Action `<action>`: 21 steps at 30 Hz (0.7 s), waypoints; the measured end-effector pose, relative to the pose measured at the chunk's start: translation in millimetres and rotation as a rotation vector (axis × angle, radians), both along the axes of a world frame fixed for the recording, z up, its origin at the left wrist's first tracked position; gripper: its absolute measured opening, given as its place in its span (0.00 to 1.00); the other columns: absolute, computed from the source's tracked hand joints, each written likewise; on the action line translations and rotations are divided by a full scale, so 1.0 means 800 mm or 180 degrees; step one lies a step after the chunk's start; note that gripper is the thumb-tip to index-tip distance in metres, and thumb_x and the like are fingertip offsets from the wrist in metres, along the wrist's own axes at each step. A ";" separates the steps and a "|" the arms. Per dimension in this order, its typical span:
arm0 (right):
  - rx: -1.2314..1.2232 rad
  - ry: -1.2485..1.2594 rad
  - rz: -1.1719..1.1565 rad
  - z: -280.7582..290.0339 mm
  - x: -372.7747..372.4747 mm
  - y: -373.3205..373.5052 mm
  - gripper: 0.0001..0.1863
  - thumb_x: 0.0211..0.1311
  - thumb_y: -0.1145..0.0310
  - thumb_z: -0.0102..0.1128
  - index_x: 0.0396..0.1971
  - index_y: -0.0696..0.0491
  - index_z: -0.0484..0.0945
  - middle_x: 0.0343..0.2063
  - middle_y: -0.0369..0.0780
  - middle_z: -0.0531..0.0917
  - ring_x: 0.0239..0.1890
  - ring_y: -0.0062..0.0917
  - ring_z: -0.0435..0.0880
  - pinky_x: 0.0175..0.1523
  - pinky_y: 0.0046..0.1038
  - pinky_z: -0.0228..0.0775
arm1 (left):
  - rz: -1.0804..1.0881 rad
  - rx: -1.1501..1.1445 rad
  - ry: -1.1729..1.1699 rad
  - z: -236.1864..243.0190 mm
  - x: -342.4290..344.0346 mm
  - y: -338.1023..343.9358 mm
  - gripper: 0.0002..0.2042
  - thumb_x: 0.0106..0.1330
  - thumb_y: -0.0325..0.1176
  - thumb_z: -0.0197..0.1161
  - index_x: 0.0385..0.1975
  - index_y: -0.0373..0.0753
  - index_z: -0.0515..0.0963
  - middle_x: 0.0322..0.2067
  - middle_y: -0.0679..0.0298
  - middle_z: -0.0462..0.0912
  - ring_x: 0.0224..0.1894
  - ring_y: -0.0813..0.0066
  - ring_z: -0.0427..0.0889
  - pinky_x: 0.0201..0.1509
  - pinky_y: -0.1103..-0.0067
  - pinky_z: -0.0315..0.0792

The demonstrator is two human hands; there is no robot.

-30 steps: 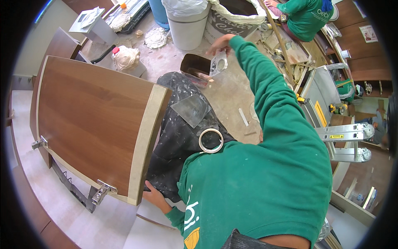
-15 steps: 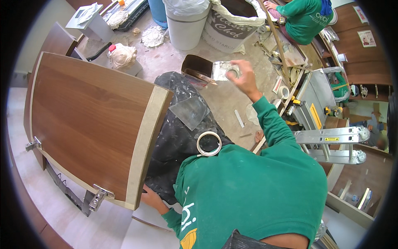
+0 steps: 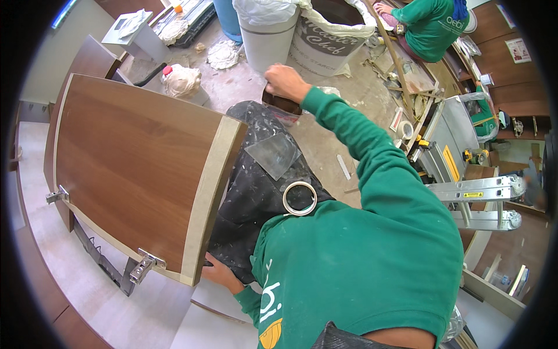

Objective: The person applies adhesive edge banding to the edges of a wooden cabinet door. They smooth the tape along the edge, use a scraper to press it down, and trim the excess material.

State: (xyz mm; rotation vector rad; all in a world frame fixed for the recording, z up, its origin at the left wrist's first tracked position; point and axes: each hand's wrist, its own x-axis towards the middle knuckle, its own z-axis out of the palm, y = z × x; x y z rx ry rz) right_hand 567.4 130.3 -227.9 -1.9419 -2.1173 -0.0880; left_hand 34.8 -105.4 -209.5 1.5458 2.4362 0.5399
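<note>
A wood-brown cabinet door (image 3: 133, 174) with pale tape-like strips along its edges leans against my dark-trousered leg. Two metal hinges (image 3: 146, 266) are fixed along its lower edge. My left hand (image 3: 221, 273) grips the door's near lower corner, its fingertips hidden behind the edge. Out past my knee, my right hand (image 3: 285, 83) is closed above an open dark brown box (image 3: 282, 103); whatever it holds is hidden. On my lap lies a roll of masking tape (image 3: 314, 200), and a grey translucent square sheet (image 3: 274, 156) rests on my thigh.
White tubs (image 3: 264, 46) stand beyond the box. A red-capped container (image 3: 181, 80) is behind the door. To the right are an aluminium ladder (image 3: 471, 191), more tape rolls (image 3: 405, 129) and a yellow power tool (image 3: 475, 156). A co-worker in green (image 3: 427, 29) sits at the upper right.
My right hand has moved left, from beside the silvery packet to above the brown box, and its fingers have closed. My left hand stays at the door's corner.
</note>
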 end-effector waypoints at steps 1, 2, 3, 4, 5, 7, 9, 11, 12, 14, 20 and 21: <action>-0.0173 0.0048 -0.0065 -0.002 -0.012 0.020 0.08 0.46 0.68 0.66 0.22 0.59 0.81 0.26 0.50 0.84 0.36 0.44 0.85 0.43 0.42 0.79 | 0.0025 0.0009 0.0015 0.001 0.001 -0.004 0.35 0.74 0.50 0.55 0.66 0.23 0.60 0.63 0.37 0.66 0.66 0.42 0.65 0.71 0.58 0.58; -0.0338 0.0105 -0.0167 -0.001 -0.020 0.034 0.09 0.46 0.68 0.66 0.23 0.60 0.82 0.27 0.51 0.84 0.36 0.45 0.85 0.44 0.42 0.79 | 0.0011 0.0027 0.0038 0.003 0.002 -0.005 0.35 0.73 0.50 0.55 0.66 0.23 0.60 0.63 0.37 0.66 0.66 0.42 0.65 0.71 0.58 0.58; -0.0504 0.0163 -0.0270 0.004 -0.027 0.042 0.10 0.46 0.68 0.66 0.24 0.61 0.82 0.28 0.51 0.84 0.37 0.47 0.85 0.45 0.43 0.78 | -0.0003 0.0043 0.0061 0.004 0.002 -0.005 0.35 0.73 0.50 0.55 0.66 0.23 0.60 0.63 0.37 0.66 0.66 0.42 0.65 0.71 0.58 0.58; -0.0551 0.0195 -0.0259 0.010 -0.030 0.044 0.10 0.47 0.68 0.67 0.24 0.61 0.82 0.28 0.51 0.84 0.37 0.47 0.85 0.45 0.43 0.79 | 0.0022 0.0032 0.0097 0.004 0.002 -0.003 0.35 0.73 0.50 0.56 0.66 0.23 0.60 0.63 0.37 0.66 0.66 0.42 0.65 0.71 0.58 0.58; -0.0611 0.0221 -0.0245 0.026 -0.037 0.042 0.11 0.47 0.68 0.68 0.24 0.61 0.82 0.27 0.52 0.85 0.36 0.48 0.86 0.44 0.43 0.79 | 0.0052 0.0007 0.0128 0.000 0.002 -0.005 0.35 0.73 0.50 0.56 0.66 0.23 0.60 0.63 0.37 0.66 0.66 0.42 0.65 0.71 0.58 0.58; -0.0713 0.0282 -0.0245 0.029 -0.039 0.042 0.12 0.48 0.67 0.70 0.27 0.61 0.83 0.29 0.52 0.85 0.38 0.48 0.86 0.45 0.42 0.78 | 0.0048 0.0018 0.0133 -0.002 -0.002 -0.003 0.35 0.73 0.50 0.56 0.66 0.23 0.60 0.63 0.37 0.66 0.66 0.42 0.65 0.71 0.59 0.58; -0.0817 0.0332 -0.0276 0.019 -0.034 0.037 0.15 0.49 0.66 0.72 0.33 0.61 0.83 0.33 0.52 0.85 0.41 0.48 0.85 0.48 0.41 0.78 | -0.0019 0.0065 0.0057 -0.003 -0.002 -0.003 0.35 0.73 0.49 0.56 0.66 0.22 0.61 0.63 0.37 0.66 0.66 0.42 0.65 0.71 0.59 0.59; -0.0608 0.0955 -0.0042 0.011 -0.027 0.019 0.18 0.51 0.63 0.72 0.39 0.59 0.82 0.36 0.51 0.85 0.44 0.47 0.84 0.51 0.41 0.76 | -0.0003 0.0137 -0.0027 -0.005 0.001 -0.003 0.34 0.73 0.49 0.56 0.65 0.22 0.61 0.63 0.37 0.66 0.66 0.42 0.65 0.71 0.59 0.59; -0.0500 0.1270 0.0099 0.012 -0.028 0.007 0.20 0.52 0.62 0.72 0.42 0.58 0.81 0.38 0.51 0.85 0.45 0.46 0.84 0.53 0.41 0.75 | 0.0030 0.0176 -0.0062 -0.005 0.001 -0.004 0.34 0.73 0.49 0.56 0.65 0.22 0.61 0.63 0.37 0.66 0.66 0.42 0.65 0.71 0.59 0.59; 0.0405 0.1681 -0.0126 0.026 -0.022 -0.033 0.24 0.54 0.59 0.72 0.47 0.58 0.79 0.41 0.50 0.84 0.49 0.44 0.82 0.57 0.39 0.72 | 0.0074 0.0229 -0.0114 -0.004 -0.001 -0.008 0.33 0.73 0.49 0.56 0.64 0.22 0.62 0.62 0.37 0.67 0.65 0.42 0.66 0.70 0.59 0.60; 0.2025 0.3674 -0.2995 -0.032 0.065 -0.224 0.26 0.64 0.55 0.66 0.54 0.58 0.76 0.51 0.46 0.79 0.55 0.36 0.78 0.62 0.35 0.67 | 0.0297 0.0060 -0.0202 0.007 0.017 -0.004 0.32 0.73 0.48 0.57 0.61 0.21 0.64 0.59 0.37 0.70 0.62 0.41 0.68 0.67 0.58 0.62; 0.1867 0.4367 -0.3459 -0.052 0.069 -0.246 0.27 0.65 0.54 0.65 0.55 0.58 0.75 0.53 0.45 0.79 0.55 0.35 0.78 0.61 0.34 0.68 | 0.0212 0.0135 -0.0182 0.005 0.014 -0.003 0.32 0.73 0.48 0.57 0.61 0.21 0.64 0.58 0.37 0.70 0.61 0.41 0.69 0.67 0.58 0.62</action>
